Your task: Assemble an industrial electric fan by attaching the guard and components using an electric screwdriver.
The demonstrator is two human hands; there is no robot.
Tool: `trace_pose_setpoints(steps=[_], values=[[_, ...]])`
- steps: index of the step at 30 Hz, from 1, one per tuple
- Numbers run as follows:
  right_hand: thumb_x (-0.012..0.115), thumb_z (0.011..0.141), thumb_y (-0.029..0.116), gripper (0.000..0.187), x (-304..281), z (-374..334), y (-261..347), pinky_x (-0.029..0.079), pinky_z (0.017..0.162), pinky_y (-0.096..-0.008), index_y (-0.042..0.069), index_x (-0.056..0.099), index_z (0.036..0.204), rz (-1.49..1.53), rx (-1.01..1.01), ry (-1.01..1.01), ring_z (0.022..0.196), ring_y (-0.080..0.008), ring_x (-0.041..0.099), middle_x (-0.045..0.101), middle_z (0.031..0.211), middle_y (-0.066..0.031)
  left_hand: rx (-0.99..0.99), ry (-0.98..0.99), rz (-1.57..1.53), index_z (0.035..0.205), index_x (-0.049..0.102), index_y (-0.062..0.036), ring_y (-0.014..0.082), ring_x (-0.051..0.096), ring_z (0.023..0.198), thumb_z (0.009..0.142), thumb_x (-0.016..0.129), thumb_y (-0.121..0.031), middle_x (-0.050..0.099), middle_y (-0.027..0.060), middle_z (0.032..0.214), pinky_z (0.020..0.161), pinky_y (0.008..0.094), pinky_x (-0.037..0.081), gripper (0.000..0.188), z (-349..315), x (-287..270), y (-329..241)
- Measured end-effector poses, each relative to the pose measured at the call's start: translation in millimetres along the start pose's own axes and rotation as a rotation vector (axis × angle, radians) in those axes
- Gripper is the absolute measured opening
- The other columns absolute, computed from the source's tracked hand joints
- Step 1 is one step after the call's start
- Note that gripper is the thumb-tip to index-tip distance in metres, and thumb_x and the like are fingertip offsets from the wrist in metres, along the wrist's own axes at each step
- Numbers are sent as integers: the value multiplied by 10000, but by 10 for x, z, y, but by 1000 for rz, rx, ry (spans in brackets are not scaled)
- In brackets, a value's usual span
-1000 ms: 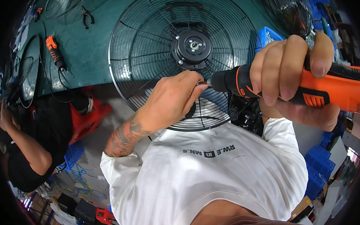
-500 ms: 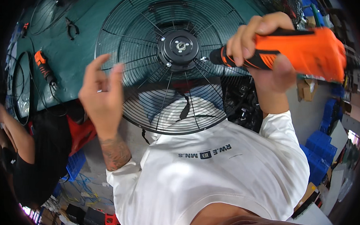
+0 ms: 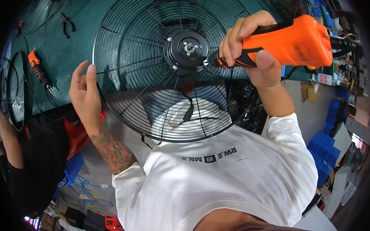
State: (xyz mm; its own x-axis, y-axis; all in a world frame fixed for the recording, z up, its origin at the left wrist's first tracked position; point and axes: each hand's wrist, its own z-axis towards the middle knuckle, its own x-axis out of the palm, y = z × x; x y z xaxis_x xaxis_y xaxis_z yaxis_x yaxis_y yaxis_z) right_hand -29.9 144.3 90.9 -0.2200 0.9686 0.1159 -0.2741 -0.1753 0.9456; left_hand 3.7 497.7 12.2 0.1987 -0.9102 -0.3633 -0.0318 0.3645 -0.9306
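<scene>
Worktop [image 3: 66,54], green and smooth, is stretching across the upper part of your view, with grey floor [image 3: 311,118] showing beyond its front edge. One co-worker [image 3: 38,159] in black is appearing at your far left. Blue crates [image 3: 323,155] are standing stacked at your right, too overlapped to count. One round black fan cage [image 3: 150,75] is overhanging the worktop's front edge before you, one black motor [image 3: 184,59] sitting inside its outline. Your right hand [image 3: 237,38] is clamping round one large orange-and-black driver [image 3: 289,40], aiming its nose at the motor's edge. Your left hand [image 3: 84,89] is hovering empty beside the cage's left rim, finger and thumb apart. One smaller driver [image 3: 39,68] and one pair of pliers [image 3: 68,26] are lying leftward. Three silver screws [image 3: 174,67] are showing around the motor.
</scene>
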Motion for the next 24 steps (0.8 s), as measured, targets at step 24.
trace_pose_setpoints(steps=[24], values=[[762,879,531,557,101,-39,-96,519,616,-335,71,524,1084,37,12,0,640,-178,591,572,763,-61,-56,201,-135,1254,689,6,-16,264,531,1065,557,-247,328,-121,647,470,218,198,342,66,76,142]])
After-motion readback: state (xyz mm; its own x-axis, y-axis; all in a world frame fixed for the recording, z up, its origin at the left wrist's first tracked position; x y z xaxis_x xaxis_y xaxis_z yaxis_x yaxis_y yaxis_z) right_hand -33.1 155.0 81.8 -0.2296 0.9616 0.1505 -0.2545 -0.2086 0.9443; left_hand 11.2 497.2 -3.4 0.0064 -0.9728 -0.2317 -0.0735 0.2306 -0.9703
